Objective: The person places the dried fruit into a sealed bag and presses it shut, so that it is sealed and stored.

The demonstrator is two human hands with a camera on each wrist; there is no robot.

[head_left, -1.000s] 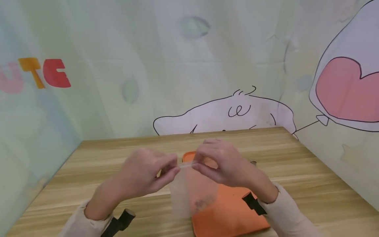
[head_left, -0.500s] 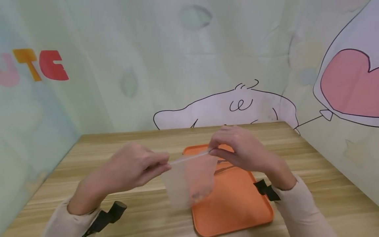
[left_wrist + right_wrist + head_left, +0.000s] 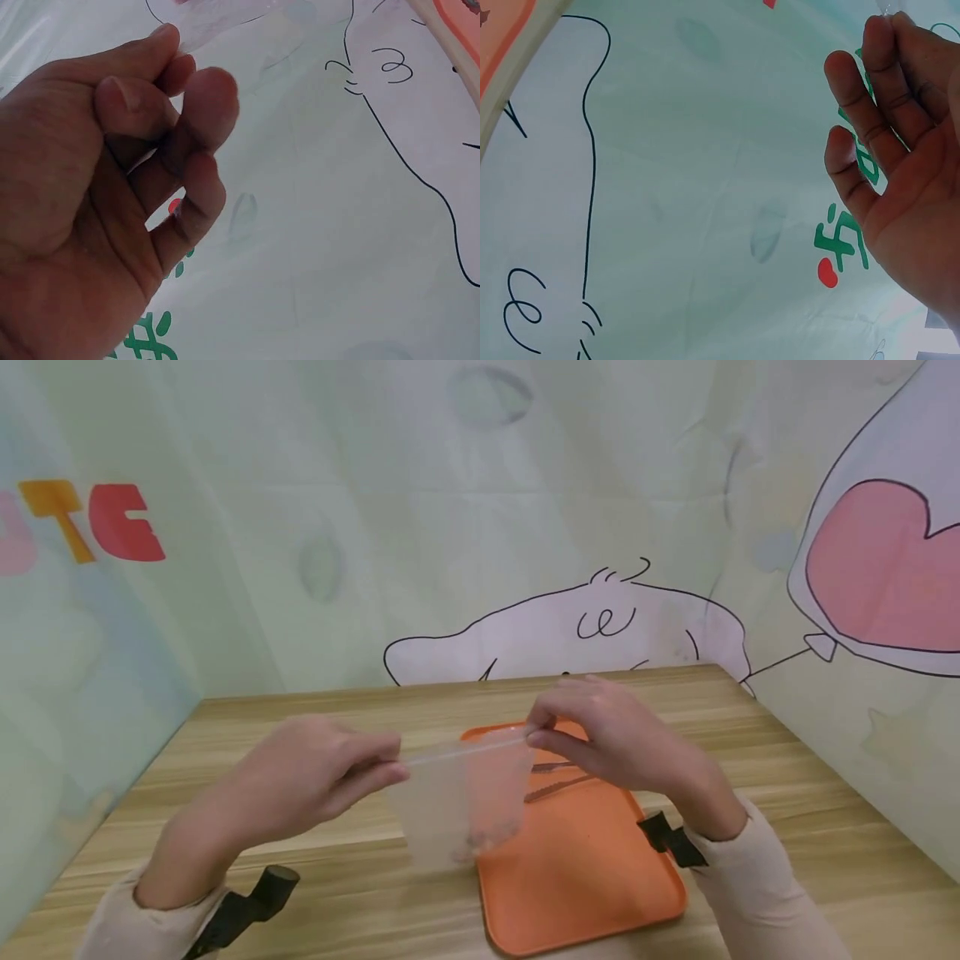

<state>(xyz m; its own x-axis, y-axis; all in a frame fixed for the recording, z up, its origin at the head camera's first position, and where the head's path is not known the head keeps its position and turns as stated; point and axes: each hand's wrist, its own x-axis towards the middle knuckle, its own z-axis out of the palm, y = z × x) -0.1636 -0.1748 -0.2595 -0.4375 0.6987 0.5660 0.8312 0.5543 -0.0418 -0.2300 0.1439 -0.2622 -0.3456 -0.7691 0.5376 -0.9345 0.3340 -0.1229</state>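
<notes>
A clear zip bag (image 3: 435,806) hangs stretched between my two hands, its top strip nearly level. Several small things (image 3: 487,839), too blurred to name, lie in its bottom right corner. My left hand (image 3: 315,777) pinches the strip's left end between thumb and index finger. At the right end my right hand (image 3: 600,735) pinches it too, higher than the left. Part of the bag (image 3: 232,19) shows beyond the left fingertips in the left wrist view. In the right wrist view, the right hand's thumb and index finger meet at the top edge while the other fingers curve loosely.
Below and behind the bag, an orange tray (image 3: 585,877) lies on the wooden table (image 3: 345,893). On it rests what looks like a pair of tongs (image 3: 562,787), partly hidden by my right hand. Printed cloth walls (image 3: 247,568) stand at the table's back and sides.
My hands have moved apart, the left going left and the right going right and up. The bag's top strip is now drawn out between them, and the bag has shifted left.
</notes>
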